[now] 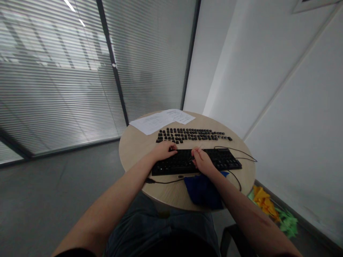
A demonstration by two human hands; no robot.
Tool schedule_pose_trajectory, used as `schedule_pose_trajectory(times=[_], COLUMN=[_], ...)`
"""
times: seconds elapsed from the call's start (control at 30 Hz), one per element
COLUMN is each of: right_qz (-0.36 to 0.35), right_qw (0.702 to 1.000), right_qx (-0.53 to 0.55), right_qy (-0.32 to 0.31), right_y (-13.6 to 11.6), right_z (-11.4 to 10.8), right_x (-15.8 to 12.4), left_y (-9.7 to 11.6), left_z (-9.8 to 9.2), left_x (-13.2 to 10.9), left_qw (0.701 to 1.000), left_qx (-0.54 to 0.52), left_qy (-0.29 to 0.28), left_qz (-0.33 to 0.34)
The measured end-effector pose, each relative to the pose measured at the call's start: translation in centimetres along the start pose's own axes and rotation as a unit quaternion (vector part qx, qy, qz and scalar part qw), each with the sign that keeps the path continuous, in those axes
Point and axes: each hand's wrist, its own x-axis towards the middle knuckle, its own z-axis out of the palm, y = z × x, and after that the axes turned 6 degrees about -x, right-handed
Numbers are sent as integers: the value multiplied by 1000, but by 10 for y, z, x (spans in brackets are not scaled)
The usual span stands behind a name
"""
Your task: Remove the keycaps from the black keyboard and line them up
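A black keyboard lies on the round wooden table in front of me. My left hand rests at its far left edge, fingers bent and gripping there. Over the middle of the keyboard, my right hand is closed in a pinch around a thin, dark tool, partly hidden by the fingers; its exact kind is unclear. Behind the keyboard, loose black keycaps are laid out in rows. Close to my right wrist, a dark blue cloth hangs over the table's front edge.
White printed sheets lie at the back left of the table. A black cable runs along the front, with more cable looping at right. Orange and green scraps lie on the floor by the right wall. Blinds cover the glass partition.
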Motion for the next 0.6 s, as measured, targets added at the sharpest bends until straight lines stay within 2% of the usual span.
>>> schedule_pose_trajectory(times=[0.23,0.47,0.6], right_qz=[-81,-88,-100], right_qw=[991,983,980], right_qx=[-103,-162,-173], right_qy=[-7,13,-7], right_y=[-12,-16,-19], right_z=[-3,-1,-1], right_x=[-9,-8,-8], left_y=[-2,-4,-4], left_z=[0,1,0], left_x=[-1,0,0], left_qw=[1000,1000,1000], left_qx=[3,11,12], left_qy=[2,-4,-2], left_qz=[3,-3,-10])
